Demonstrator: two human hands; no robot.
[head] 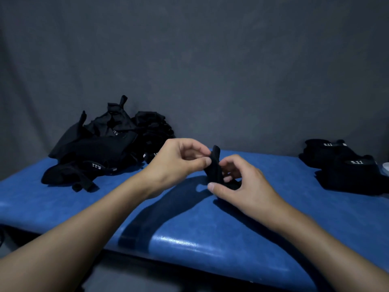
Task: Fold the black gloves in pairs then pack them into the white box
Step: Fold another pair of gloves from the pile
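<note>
While the left hand point(179, 159) is pinching a black glove point(215, 165), the right hand point(237, 184) is gripping its lower end (above the blue table point(189, 239)).

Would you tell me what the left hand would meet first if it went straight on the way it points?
The black glove, which the left hand pinches; right behind it, probably the right hand, though depth is unclear.

Dim scene; glare on blue table point(179, 242); soft arm shadows; edges perhaps distorted.
</note>
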